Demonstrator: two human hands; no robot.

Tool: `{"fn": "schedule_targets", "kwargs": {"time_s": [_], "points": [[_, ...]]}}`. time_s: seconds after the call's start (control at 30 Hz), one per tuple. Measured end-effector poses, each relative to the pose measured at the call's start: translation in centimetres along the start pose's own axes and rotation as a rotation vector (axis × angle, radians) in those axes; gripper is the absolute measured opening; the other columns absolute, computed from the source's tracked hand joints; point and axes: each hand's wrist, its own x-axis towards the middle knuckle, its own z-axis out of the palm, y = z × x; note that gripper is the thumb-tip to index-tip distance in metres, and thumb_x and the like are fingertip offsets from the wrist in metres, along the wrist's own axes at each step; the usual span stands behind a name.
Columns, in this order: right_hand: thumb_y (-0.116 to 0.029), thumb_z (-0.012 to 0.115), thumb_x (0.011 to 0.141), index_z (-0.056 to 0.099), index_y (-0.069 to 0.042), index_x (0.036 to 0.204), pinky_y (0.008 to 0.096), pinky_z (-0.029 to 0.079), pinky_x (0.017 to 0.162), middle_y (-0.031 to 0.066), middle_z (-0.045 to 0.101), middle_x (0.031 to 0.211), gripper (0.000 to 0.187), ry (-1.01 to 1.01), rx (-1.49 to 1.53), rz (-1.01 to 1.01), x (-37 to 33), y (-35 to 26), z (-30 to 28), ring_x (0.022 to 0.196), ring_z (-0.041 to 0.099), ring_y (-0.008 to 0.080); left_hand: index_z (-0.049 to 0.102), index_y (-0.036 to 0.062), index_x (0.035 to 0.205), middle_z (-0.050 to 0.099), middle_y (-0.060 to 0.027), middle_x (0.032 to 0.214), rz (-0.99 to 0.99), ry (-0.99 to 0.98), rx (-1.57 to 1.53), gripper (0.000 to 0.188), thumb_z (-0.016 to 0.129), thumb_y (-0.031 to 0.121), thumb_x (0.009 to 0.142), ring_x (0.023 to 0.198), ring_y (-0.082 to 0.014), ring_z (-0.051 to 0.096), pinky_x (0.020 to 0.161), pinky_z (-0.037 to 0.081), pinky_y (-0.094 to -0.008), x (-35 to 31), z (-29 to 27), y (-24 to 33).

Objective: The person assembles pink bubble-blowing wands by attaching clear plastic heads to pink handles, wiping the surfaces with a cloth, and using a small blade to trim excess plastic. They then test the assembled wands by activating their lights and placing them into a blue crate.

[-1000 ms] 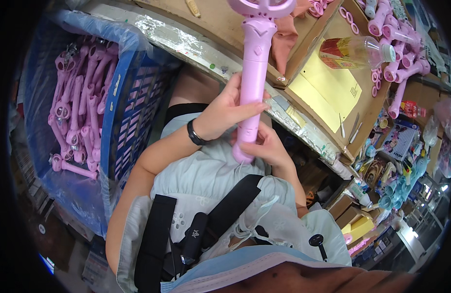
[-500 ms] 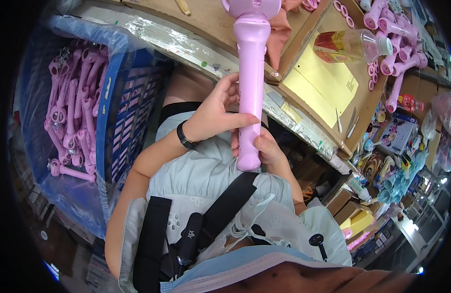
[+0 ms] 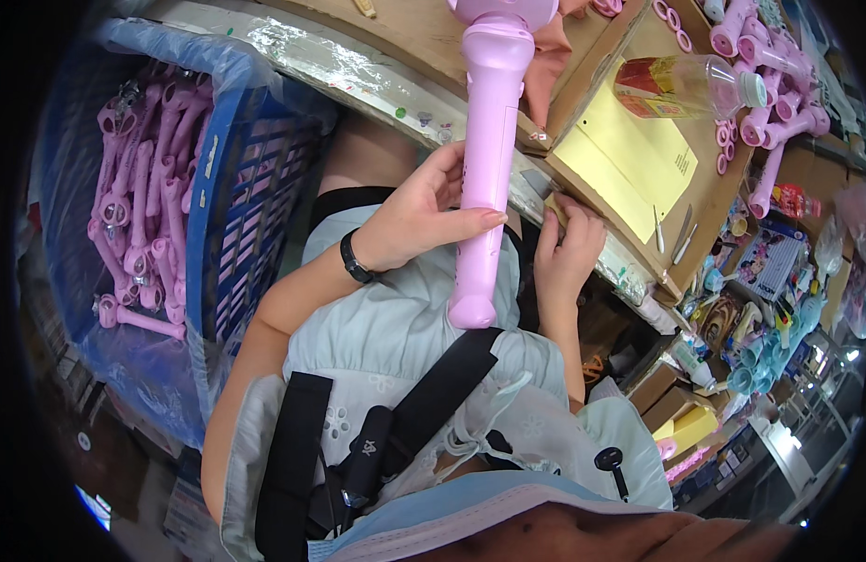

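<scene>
A pink plastic toy wand (image 3: pixel 489 140) stands upright in front of me, its wide top cut off by the upper edge. My left hand (image 3: pixel 433 211) is closed around its shaft, thumb across the front. The wand's rounded lower end (image 3: pixel 473 312) hangs over my lap. To the right of it, at the table's edge, my right hand (image 3: pixel 569 248) has its fingers closed on a small yellowish pad (image 3: pixel 555 210), mostly hidden by the fingers.
On my left stands a blue plastic-lined basket (image 3: pixel 229 187) full of pink wand parts (image 3: pixel 147 197). A cardboard tray (image 3: pixel 629 37) on the table bears a yellow sheet (image 3: pixel 625 164), a lying bottle (image 3: pixel 686 86), pink rings (image 3: pixel 681 39) and slim tools (image 3: pixel 684 242). More pink parts (image 3: pixel 779 75) lie beyond.
My right hand has left the wand's lower end and moved right to the yellowish pad at the table edge. The left hand still holds the wand. The view has shifted slightly.
</scene>
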Motion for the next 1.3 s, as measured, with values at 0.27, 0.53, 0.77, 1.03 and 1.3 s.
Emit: {"fn": "schedule_targets", "kwargs": {"time_s": [0.27, 0.53, 0.77, 1.03, 1.3], "points": [[-0.006, 0.062, 0.081, 0.06, -0.003, 0.095, 0.0358, 0.044, 0.076, 0.0141, 0.059, 0.091, 0.015, -0.168, 0.187, 0.134, 0.3, -0.2, -1.4, 0.085, 0.056, 0.0305, 0.04, 0.0016, 0.126, 0.053, -0.0031, 0.105, -0.039, -0.055, -0.096, 0.056, 0.07, 0.007, 0.079, 0.094, -0.0106, 0.055, 0.082, 0.048, -0.0267, 0.1, -0.2, -0.1], [-0.006, 0.048, 0.094, 0.044, 0.002, 0.107, 0.0215, 0.046, 0.066, 0.0105, 0.061, 0.09, 0.016, -0.189, 1.014, 0.398, 0.0, -1.5, -2.8, 0.069, 0.054, 0.0084, 0.028, 0.004, 0.131, 0.053, -0.006, 0.104, -0.025, -0.078, -0.269, 0.063, 0.066, 0.006, 0.081, 0.091, -0.0118, 0.056, 0.077, 0.05, -0.0284, 0.4, 0.0, -1.1], [-0.005, 0.046, 0.094, 0.044, 0.002, 0.108, 0.0169, 0.04, 0.056, 0.0099, 0.061, 0.082, 0.015, -0.174, 1.154, 0.337, 1.1, -2.6, -2.2, 0.06, 0.048, 0.0059, 0.018, 0.0035, 0.134, 0.05, -0.0115, 0.105, 0.048, 0.118, 0.163, 0.07, 0.064, 0.004, 0.082, 0.085, -0.0131, 0.057, 0.071, 0.051, -0.029, 0.2, -0.5, -1.2], [0.001, 0.057, 0.085, 0.056, 0.003, 0.094, 0.0227, 0.046, 0.052, 0.0095, 0.063, 0.071, 0.01, -0.107, 0.719, 0.005, 3.3, -3.6, -1.0, 0.058, 0.06, 0.0132, 0.011, 0.0127, 0.141, 0.049, -0.0104, 0.107, -0.121, -0.054, -0.302, 0.079, 0.062, 0.001, 0.082, 0.074, -0.0165, 0.059, 0.06, 0.053, -0.0293, -0.4, -0.3, -0.2], [0.003, 0.058, 0.083, 0.057, 0.002, 0.096, 0.0227, 0.045, 0.054, 0.0108, 0.06, 0.079, 0.013, -0.058, 0.739, 0.009, 4.0, -3.4, -0.9, 0.059, 0.058, 0.0141, 0.018, 0.006, 0.139, 0.048, -0.0075, 0.109, 0.202, 0.03, 0.144, 0.068, 0.059, 0.005, 0.085, 0.075, -0.0128, 0.057, 0.064, 0.05, -0.0257, -0.1, -0.2, -1.6]]}}
